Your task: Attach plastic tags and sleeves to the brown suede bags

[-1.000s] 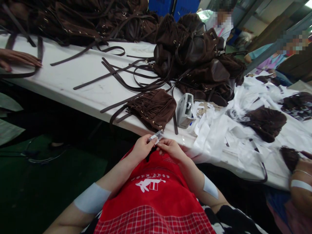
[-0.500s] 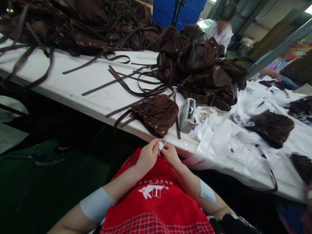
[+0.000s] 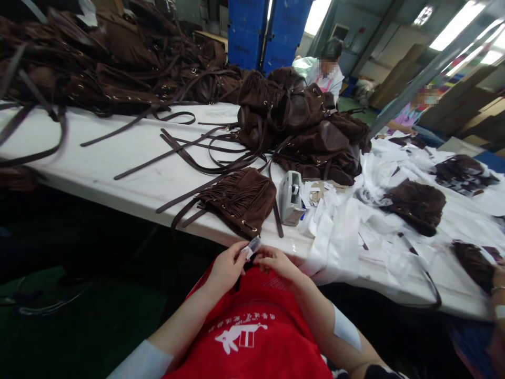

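My left hand (image 3: pixel 229 267) pinches a small white tag with a clear plastic piece (image 3: pixel 253 246) between thumb and fingers, just off the table's front edge. Beside it, my right hand (image 3: pixel 278 261) has its fingers loosely bent and apart, close to the tag; nothing shows clearly in them. Directly beyond my hands a dark brown fringed drawstring bag (image 3: pixel 242 200) lies on the table, metal eyelets toward me. Its dark straps trail to the left. Whether the tag is joined to the bag I cannot tell.
A grey tape dispenser (image 3: pixel 291 202) stands right of the bag. Brown bags (image 3: pixel 307 126) are heaped behind, with more at the far left. White wrapping sheets (image 3: pixel 335 231) cover the white table's (image 3: pixel 130 192) right side. Two people (image 3: pixel 327 73) are farther back; another person's hand (image 3: pixel 499 281) is at the right edge.
The view has tilted up and turned right. My right fingers have loosened and drawn slightly away from the tag, while my left hand keeps its pinch. The bag stays in place.
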Demonstrator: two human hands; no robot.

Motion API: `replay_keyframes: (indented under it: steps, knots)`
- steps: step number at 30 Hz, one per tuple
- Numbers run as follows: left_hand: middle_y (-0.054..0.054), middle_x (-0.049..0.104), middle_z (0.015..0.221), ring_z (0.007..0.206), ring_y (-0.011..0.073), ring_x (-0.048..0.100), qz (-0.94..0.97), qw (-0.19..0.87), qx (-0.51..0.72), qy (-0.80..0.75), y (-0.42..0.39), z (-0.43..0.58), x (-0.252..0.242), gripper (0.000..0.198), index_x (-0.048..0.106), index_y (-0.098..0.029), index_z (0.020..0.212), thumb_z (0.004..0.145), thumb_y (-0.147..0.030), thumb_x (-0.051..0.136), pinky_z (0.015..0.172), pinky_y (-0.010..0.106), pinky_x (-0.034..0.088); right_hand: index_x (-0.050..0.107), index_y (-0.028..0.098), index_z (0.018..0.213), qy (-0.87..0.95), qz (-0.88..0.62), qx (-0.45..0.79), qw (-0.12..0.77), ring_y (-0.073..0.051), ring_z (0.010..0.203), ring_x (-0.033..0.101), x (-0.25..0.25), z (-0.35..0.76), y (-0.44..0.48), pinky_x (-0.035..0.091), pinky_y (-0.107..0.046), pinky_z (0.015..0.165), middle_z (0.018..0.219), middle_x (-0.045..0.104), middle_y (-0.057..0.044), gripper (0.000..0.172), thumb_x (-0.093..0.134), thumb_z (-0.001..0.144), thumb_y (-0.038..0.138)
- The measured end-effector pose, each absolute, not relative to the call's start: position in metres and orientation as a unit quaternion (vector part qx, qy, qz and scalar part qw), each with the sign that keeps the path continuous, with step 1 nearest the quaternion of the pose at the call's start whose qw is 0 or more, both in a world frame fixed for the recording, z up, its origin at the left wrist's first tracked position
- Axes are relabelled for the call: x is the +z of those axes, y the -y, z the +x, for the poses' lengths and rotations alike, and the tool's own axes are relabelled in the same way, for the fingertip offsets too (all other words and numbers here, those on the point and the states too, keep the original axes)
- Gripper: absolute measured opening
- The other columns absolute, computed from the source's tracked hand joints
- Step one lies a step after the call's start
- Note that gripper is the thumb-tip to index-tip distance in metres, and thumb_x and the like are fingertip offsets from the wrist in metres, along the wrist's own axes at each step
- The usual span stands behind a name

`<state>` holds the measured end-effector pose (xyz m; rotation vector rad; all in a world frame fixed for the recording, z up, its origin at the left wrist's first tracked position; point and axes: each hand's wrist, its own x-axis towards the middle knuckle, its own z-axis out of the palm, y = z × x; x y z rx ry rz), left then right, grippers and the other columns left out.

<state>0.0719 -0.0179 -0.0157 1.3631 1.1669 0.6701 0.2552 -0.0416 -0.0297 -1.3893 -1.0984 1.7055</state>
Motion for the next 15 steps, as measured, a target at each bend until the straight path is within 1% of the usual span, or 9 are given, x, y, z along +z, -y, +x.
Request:
replay_keyframes:
  steps: [1,3,5,6,8,10,12,14,15]
  knots:
    - [0.006,0.074,0.085,0.053,0.0169,0.064,0.607,0.556,0.277,-0.496,0.018,0.070,-0.014,0.039,0.065,-0.020,0.117,0.085,-0.040,0.056,0.054,0.027,0.050,0.067,0.017,0.102,0.418,-0.530,0.659,0.330,-0.010,0.052,0.055,-0.030,0.258,0.044,0.039,-0.020,0.046,0.074,0.066,0.000,0.036,0.067,0.069,0.031]
    - [0.008,0.075,0.100,0.076,0.0220,0.070,0.665,0.521,0.268,-0.463,0.018,0.066,-0.011,0.039,0.066,-0.023,0.119,0.081,-0.033,0.062,0.068,0.030,0.054,0.066,0.017,0.108,0.425,-0.545,0.641,0.333,-0.010,0.052,0.054,-0.033,0.261,0.048,0.039,-0.020,0.046,0.073,0.066,0.000,0.042,0.069,0.071,0.036]
    - [0.008,0.072,0.114,0.096,0.0241,0.069,0.718,0.489,0.267,-0.417,0.016,0.059,-0.008,0.040,0.067,-0.026,0.120,0.080,-0.029,0.064,0.080,0.030,0.053,0.066,0.016,0.109,0.437,-0.568,0.605,0.346,-0.012,0.053,0.053,-0.037,0.263,0.053,0.040,-0.022,0.048,0.070,0.065,0.000,0.046,0.071,0.071,0.040]
    - [0.007,0.072,0.114,0.097,0.0235,0.068,0.732,0.470,0.270,-0.414,0.012,0.053,-0.007,0.035,0.068,-0.026,0.116,0.081,-0.030,0.064,0.080,0.030,0.054,0.067,0.016,0.108,0.440,-0.579,0.588,0.354,-0.012,0.053,0.053,-0.039,0.265,0.055,0.041,-0.024,0.049,0.070,0.065,0.000,0.047,0.072,0.070,0.042]
    - [0.007,0.073,0.106,0.087,0.0210,0.069,0.725,0.416,0.289,-0.467,0.000,0.038,-0.006,0.026,0.071,-0.024,0.105,0.085,-0.034,0.059,0.074,0.028,0.054,0.069,0.015,0.104,0.436,-0.597,0.566,0.365,-0.014,0.054,0.054,-0.041,0.268,0.059,0.043,-0.026,0.051,0.070,0.067,-0.002,0.048,0.073,0.068,0.046]
    - [0.008,0.071,0.100,0.083,0.0209,0.069,0.686,0.340,0.321,-0.558,-0.018,0.016,-0.005,0.026,0.070,-0.021,0.100,0.089,-0.037,0.054,0.074,0.030,0.055,0.070,0.016,0.099,0.425,-0.614,0.553,0.369,-0.015,0.053,0.055,-0.042,0.273,0.062,0.044,-0.028,0.051,0.069,0.067,-0.003,0.047,0.073,0.067,0.050]
    - [0.013,0.066,0.110,0.100,0.0258,0.065,0.640,0.258,0.348,-0.635,-0.039,-0.007,-0.006,0.028,0.066,-0.018,0.107,0.090,-0.034,0.050,0.087,0.036,0.052,0.071,0.018,0.094,0.421,-0.628,0.535,0.376,-0.016,0.051,0.055,-0.041,0.278,0.065,0.044,-0.030,0.050,0.065,0.066,-0.003,0.044,0.072,0.068,0.053]
    - [0.018,0.059,0.123,0.120,0.0318,0.054,0.601,0.197,0.353,-0.690,-0.059,-0.030,-0.008,0.031,0.061,-0.016,0.113,0.088,-0.030,0.050,0.100,0.043,0.044,0.071,0.020,0.090,0.427,-0.636,0.511,0.389,-0.018,0.051,0.056,-0.039,0.280,0.066,0.045,-0.031,0.051,0.062,0.065,-0.002,0.039,0.070,0.070,0.054]
    - [0.020,0.057,0.125,0.125,0.0340,0.050,0.585,0.177,0.348,-0.711,-0.066,-0.039,-0.010,0.030,0.061,-0.015,0.111,0.086,-0.029,0.052,0.103,0.045,0.040,0.071,0.021,0.088,0.433,-0.638,0.497,0.397,-0.019,0.051,0.056,-0.038,0.280,0.067,0.045,-0.032,0.051,0.062,0.065,-0.002,0.037,0.069,0.071,0.054]
